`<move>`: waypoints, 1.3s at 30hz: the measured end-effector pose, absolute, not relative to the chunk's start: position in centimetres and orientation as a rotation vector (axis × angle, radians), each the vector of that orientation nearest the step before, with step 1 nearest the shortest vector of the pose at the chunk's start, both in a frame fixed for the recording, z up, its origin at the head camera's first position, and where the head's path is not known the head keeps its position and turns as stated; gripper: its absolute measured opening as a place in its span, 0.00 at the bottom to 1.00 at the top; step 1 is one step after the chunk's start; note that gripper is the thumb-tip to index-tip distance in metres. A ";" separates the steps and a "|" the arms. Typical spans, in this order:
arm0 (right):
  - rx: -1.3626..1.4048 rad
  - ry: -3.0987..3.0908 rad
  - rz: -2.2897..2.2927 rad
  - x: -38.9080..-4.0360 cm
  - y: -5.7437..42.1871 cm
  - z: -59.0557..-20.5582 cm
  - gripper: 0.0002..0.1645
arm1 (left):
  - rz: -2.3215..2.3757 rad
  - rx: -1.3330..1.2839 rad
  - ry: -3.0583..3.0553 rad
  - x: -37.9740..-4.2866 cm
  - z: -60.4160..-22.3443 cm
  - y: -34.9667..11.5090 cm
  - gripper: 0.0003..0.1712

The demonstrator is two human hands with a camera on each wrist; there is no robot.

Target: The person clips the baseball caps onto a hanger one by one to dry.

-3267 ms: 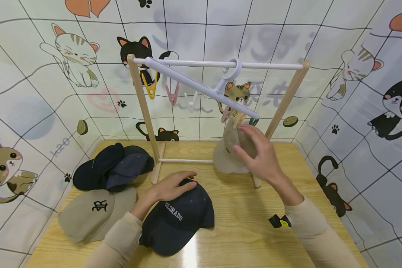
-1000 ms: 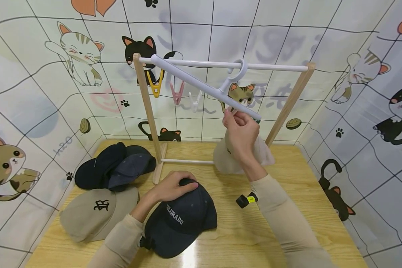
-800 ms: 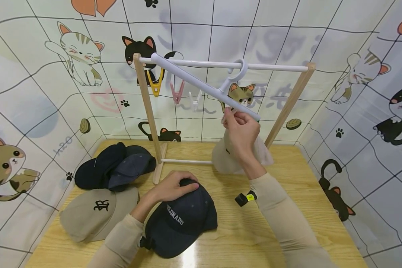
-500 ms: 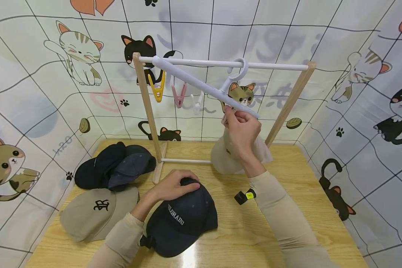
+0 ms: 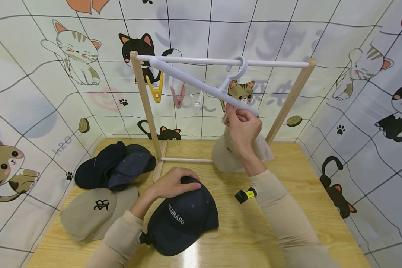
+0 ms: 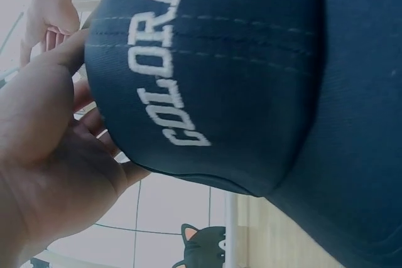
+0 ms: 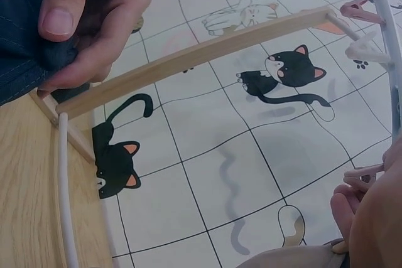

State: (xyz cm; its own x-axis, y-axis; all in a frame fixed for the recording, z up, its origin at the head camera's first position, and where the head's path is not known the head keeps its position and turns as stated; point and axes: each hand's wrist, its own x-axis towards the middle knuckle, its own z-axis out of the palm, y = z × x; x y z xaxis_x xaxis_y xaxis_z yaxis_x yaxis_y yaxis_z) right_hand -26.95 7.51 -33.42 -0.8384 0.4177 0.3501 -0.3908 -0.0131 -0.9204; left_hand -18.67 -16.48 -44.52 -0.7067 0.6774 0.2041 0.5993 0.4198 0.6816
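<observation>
The left hand (image 5: 175,183) grips a navy cap (image 5: 187,216); the right hand (image 5: 245,130), higher, pinches 1 pink clip (image 7: 364,172).

Booth-like indoor enclosure (image 5: 341,100), cat-print grid sheeting (image 5: 191,37) on three sides, wood-grain table (image 5: 234,238) between

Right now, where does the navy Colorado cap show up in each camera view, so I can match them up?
Head: the navy Colorado cap is on the table, just below centre.
Left wrist: the cap fills the middle and right.
Right wrist: only part of the cap shows, at top left, lettering out of sight.
Shared landmark: the left hand gripping it.
</observation>
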 end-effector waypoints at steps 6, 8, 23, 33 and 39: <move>-0.038 -1.720 1.901 -27.0 7.7 -33.2 0.25 | 1.078 1.193 2.575 -18.7 -43.3 -16.6 0.09; -0.046 -1.739 1.884 -27.0 7.8 -33.3 0.25 | 1.062 1.200 2.563 -18.8 -43.1 -16.6 0.09; -0.050 -1.807 1.785 -24.8 7.5 -31.6 0.17 | 1.069 1.200 2.466 -19.0 -43.0 -16.6 0.07; -0.014 -1.837 1.710 -24.2 7.6 -31.4 0.18 | 1.146 1.194 2.429 -19.2 -42.7 -16.4 0.07; -0.019 -1.860 1.647 -24.0 7.6 -31.3 0.18 | 1.182 1.199 2.439 -19.1 -42.4 -16.3 0.06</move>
